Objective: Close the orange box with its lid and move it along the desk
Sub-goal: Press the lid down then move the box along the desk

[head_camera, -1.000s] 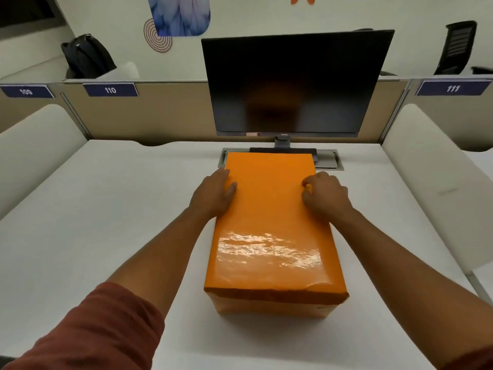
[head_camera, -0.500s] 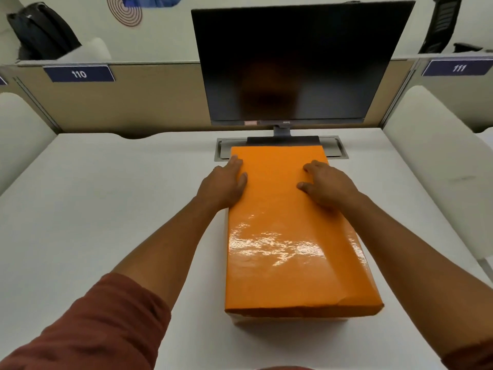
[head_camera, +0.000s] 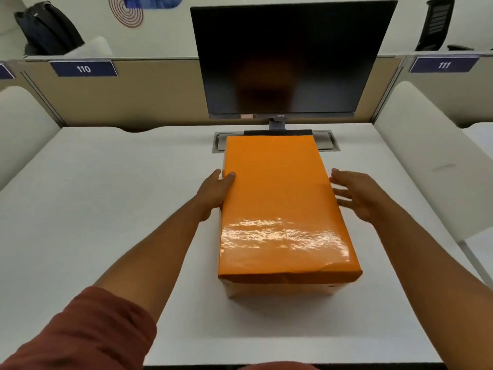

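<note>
Orange glossy lid (head_camera: 277, 198): seated flush on the orange cardboard box (head_camera: 280, 288), mid white desk (head_camera: 106, 209), far end near the black monitor (head_camera: 290, 57); closing looks done.
Left hand (head_camera: 216, 192): pressed to the box's left side, thumb on the lid.
Right hand (head_camera: 357, 194): spread open, just beside the right edge, holding nothing.
Left to do: moving the box.
Hidden: box sides, left fingers.
</note>
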### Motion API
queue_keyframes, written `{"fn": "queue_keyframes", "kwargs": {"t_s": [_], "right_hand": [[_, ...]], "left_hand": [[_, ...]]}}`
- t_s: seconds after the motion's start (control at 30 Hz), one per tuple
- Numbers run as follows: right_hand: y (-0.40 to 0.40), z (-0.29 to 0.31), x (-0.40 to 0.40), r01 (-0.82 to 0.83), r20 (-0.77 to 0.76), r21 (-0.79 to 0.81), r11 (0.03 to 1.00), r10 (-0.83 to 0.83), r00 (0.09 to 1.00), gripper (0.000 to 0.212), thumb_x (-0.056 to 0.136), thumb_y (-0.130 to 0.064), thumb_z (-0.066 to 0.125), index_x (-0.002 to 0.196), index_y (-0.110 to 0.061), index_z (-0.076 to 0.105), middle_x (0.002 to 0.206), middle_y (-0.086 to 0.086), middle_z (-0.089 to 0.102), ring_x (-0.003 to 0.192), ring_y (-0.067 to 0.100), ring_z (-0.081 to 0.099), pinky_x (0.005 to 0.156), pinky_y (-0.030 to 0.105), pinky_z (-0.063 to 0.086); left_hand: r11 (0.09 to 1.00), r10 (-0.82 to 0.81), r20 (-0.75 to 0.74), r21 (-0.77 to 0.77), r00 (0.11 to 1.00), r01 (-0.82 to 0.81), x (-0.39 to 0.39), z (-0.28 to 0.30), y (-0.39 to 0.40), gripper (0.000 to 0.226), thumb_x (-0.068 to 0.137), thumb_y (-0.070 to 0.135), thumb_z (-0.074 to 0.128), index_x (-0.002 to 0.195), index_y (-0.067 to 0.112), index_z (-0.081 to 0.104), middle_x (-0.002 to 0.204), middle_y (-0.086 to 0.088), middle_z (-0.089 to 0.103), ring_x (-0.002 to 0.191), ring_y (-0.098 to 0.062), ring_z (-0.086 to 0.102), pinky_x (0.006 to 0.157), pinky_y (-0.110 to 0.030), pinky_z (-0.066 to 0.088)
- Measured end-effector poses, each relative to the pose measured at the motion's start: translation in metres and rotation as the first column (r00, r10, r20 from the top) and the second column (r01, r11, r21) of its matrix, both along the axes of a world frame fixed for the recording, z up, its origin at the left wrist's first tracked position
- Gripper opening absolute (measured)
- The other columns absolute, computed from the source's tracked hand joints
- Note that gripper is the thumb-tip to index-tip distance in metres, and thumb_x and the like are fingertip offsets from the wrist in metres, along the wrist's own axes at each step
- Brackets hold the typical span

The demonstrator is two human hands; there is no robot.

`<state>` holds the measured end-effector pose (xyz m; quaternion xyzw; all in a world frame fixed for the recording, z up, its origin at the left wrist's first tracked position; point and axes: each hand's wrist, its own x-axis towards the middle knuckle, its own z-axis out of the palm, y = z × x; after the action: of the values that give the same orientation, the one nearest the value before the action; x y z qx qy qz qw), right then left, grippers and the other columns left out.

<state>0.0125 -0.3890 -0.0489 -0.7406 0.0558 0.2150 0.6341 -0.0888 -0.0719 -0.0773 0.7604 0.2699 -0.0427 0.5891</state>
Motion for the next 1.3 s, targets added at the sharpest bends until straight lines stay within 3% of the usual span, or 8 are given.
{"fn": "queue_keyframes", "kwargs": {"t_s": [0.1, 0.2, 0.3, 0.47, 0.63, 0.8, 0.93, 1.3], "right_hand": [[-0.026, -0.009, -0.008, -0.123, -0.171, -0.012, 0.992, 0.119, 0.978, 0.051, 0.087, -0.049, 0.067, 0.124, -0.015, 0.062, 0.124, 0.009, 0.066, 0.112, 0.032, 0.063, 0.078, 0.043, 0.055], [-0.035, -0.021, -0.021, -0.221, -0.301, -0.004, 0.975, 0.21, 0.93, 0.066, 0.074, -0.06, 0.073, 0.123, -0.018, 0.059, 0.123, 0.012, 0.065, 0.11, 0.035, 0.065, 0.077, 0.049, 0.057], [-0.031, -0.023, -0.031, -0.243, -0.336, 0.05, 0.969, 0.246, 0.909, 0.082, 0.064, -0.061, 0.079, 0.129, -0.02, 0.051, 0.125, 0.012, 0.062, 0.109, 0.038, 0.064, 0.075, 0.052, 0.058], [-0.014, -0.012, -0.042, -0.292, -0.294, 0.026, 0.956, 0.286, 0.912, 0.09, 0.067, -0.051, 0.082, 0.141, -0.019, 0.042, 0.13, 0.014, 0.059, 0.111, 0.041, 0.061, 0.081, 0.056, 0.056], [0.01, 0.003, -0.062, -0.385, -0.249, 0.017, 0.923, 0.377, 0.892, 0.088, 0.062, -0.054, 0.083, 0.134, -0.023, 0.044, 0.125, 0.012, 0.062, 0.108, 0.04, 0.063, 0.073, 0.052, 0.059], [0.053, 0.013, -0.083, -0.446, -0.23, 0.007, 0.895, 0.436, 0.87, 0.085, 0.062, -0.054, 0.083, 0.131, -0.023, 0.045, 0.123, 0.012, 0.062, 0.105, 0.04, 0.064, 0.062, 0.047, 0.061], [0.104, 0.014, -0.104, -0.473, -0.215, 0.0, 0.881, 0.462, 0.861, 0.085, 0.061, -0.054, 0.083, 0.131, -0.024, 0.045, 0.125, 0.013, 0.061, 0.106, 0.041, 0.064, 0.065, 0.048, 0.061], [0.25, 0.016, -0.164, -0.505, -0.121, 0.079, 0.859, 0.511, 0.851, 0.077, 0.073, -0.05, 0.078, 0.137, -0.025, 0.044, 0.129, 0.009, 0.059, 0.112, 0.038, 0.062, 0.072, 0.049, 0.06]], "left_hand": [[0.98, -0.038, -0.069, -0.196, 0.997, 0.024, -0.023, 0.005, 0.002, 0.061, 0.092, 0.064, 0.041, 0.139, 0.024, 0.045, 0.138, -0.007, 0.056, 0.114, -0.028, 0.059, 0.087, -0.046, 0.052], [0.949, -0.044, -0.127, -0.314, 0.991, 0.002, -0.051, 0.007, 0.004, 0.071, 0.085, 0.077, 0.032, 0.132, 0.026, 0.049, 0.13, -0.007, 0.06, 0.114, -0.031, 0.061, 0.079, -0.046, 0.055], [0.928, -0.048, -0.17, -0.373, 0.984, -0.02, -0.076, 0.007, -0.004, 0.082, 0.081, 0.083, 0.026, 0.135, 0.026, 0.049, 0.13, -0.008, 0.061, 0.117, -0.034, 0.06, 0.081, -0.049, 0.054], [0.96, 0.065, -0.133, -0.26, 0.989, -0.099, -0.108, 0.011, -0.014, 0.069, 0.091, 0.07, 0.034, 0.14, 0.024, 0.045, 0.134, -0.008, 0.058, 0.114, -0.03, 0.06, 0.09, -0.05, 0.051], [0.953, 0.161, -0.077, -0.248, 0.984, -0.175, -0.147, 0.019, 0.006, 0.051, 0.096, 0.064, 0.029, 0.125, 0.031, 0.055, 0.118, -0.002, 0.065, 0.104, -0.025, 0.063, 0.076, -0.042, 0.052], [0.949, 0.236, -0.032, -0.206, 0.971, -0.238, -0.183, 0.028, 0.036, 0.039, 0.096, 0.06, 0.036, 0.107, 0.033, 0.061, 0.111, -0.001, 0.068, 0.101, -0.023, 0.064, 0.074, -0.038, 0.051], [0.95, 0.253, -0.001, -0.187, 0.968, -0.248, -0.214, 0.033, 0.078, 0.047, 0.095, 0.058, 0.042, 0.122, 0.025, 0.059, 0.117, -0.006, 0.068, 0.105, -0.026, 0.065, 0.079, -0.039, 0.053], [0.934, 0.342, 0.058, -0.131, 0.938, -0.333, -0.275, 0.055, 0.217, 0.049, 0.098, 0.055, 0.038, 0.126, 0.02, 0.058, 0.118, -0.009, 0.067, 0.105, -0.027, 0.064, 0.089, -0.043, 0.053]]}}
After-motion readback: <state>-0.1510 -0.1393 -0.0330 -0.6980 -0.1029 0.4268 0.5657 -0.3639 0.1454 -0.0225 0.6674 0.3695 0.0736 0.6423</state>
